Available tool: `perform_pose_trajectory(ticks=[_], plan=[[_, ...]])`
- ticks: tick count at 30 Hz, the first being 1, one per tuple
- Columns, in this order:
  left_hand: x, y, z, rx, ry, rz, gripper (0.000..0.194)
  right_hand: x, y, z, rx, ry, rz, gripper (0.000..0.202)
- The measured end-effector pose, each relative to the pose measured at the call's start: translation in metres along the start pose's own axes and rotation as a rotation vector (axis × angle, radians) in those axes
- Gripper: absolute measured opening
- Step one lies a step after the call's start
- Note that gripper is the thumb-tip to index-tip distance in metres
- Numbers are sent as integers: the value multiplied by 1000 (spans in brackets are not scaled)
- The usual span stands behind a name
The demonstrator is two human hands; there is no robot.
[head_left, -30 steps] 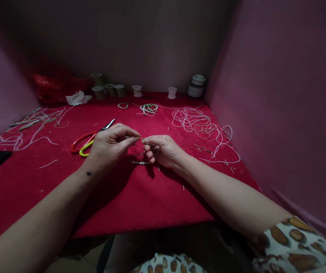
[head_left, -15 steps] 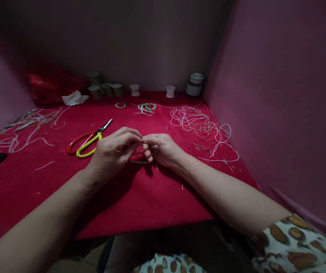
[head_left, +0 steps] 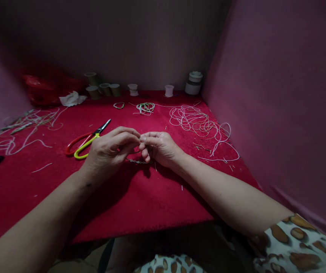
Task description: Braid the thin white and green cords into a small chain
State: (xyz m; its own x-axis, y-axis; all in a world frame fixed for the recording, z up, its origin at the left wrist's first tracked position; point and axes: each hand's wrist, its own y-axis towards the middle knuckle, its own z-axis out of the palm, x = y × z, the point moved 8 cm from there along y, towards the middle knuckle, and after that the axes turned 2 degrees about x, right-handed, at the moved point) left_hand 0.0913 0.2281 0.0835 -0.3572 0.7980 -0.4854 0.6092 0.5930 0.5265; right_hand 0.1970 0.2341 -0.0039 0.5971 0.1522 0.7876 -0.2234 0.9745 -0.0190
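My left hand (head_left: 110, 147) and my right hand (head_left: 163, 148) meet over the middle of the red cloth, thumbs and fingertips pinched together. Between the tips is a thin strand, mostly covered by the fingers. A braided cord (head_left: 138, 162) hangs just beneath, partly behind my left hand, and a short white end (head_left: 155, 167) sticks down below my right fingers. Beside my left hand lie scissors (head_left: 97, 133) with one red and one yellow handle, blades slightly parted and pointing away.
Loose white cord (head_left: 188, 117) is tangled at the right, with more cords (head_left: 35, 119) at the left. Two cord loops, one a small ring (head_left: 119, 105), lie farther back. Spools (head_left: 93, 92), a lidded jar (head_left: 194, 83) and crumpled tissue (head_left: 72, 98) line the back wall.
The view has shifted slightly, moving the table items a little leftward. Both hands keep their pinch; slightly more of the braided cord shows under them.
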Motion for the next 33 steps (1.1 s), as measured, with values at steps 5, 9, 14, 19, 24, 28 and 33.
perform_pose_trajectory(ticks=[5,9,14,19,24,28,33], plan=[[2,-1,-1,-6,-31,30,14,0,1,-1,4,7,-14,4],[5,-1,-2,-19,-91,56,10,-1,2,-1,18,4,-27,8],[6,-2,0,-16,-114,22,11,0,2,0,27,8,-38,5],[5,-4,-1,-30,-144,-16,12,2,1,0,8,10,-16,4],[5,-4,-1,-48,-133,-31,10,1,0,-1,-20,-11,-11,9],[5,-4,0,-48,-152,-62,11,-1,-1,-3,-42,-9,-11,14],[9,-4,3,-46,-233,-133,12,-1,-1,-3,-59,-11,1,11]])
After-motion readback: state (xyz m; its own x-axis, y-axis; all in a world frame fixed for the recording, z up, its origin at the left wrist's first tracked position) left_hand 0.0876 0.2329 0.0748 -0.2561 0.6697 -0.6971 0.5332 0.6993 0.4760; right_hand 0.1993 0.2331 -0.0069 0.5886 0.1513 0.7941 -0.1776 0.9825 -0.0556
